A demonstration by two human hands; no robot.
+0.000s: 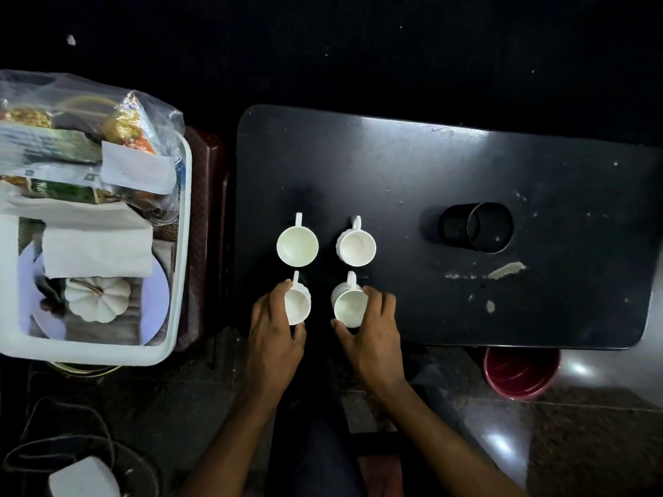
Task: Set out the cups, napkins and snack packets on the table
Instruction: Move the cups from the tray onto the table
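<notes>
Napkins [97,251] and snack packets [71,152] wait in the white tub [181,245], off the table's [466,166] left edge. Four white cups stand near the front left corner. The left hand [274,333] has its fingers wrapped around one front cup [298,305]. The right hand [371,330] holds the other [349,306] the same way. Cups are hard, smooth and can break, so hold the sides firmly.

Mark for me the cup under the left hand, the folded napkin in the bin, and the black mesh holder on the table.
Cup under the left hand [298,305], head view: on its inner bowl.
Folded napkin [97,247], head view: middle of its top face.
Black mesh holder [452,227], head view: on its mesh side wall.
</notes>
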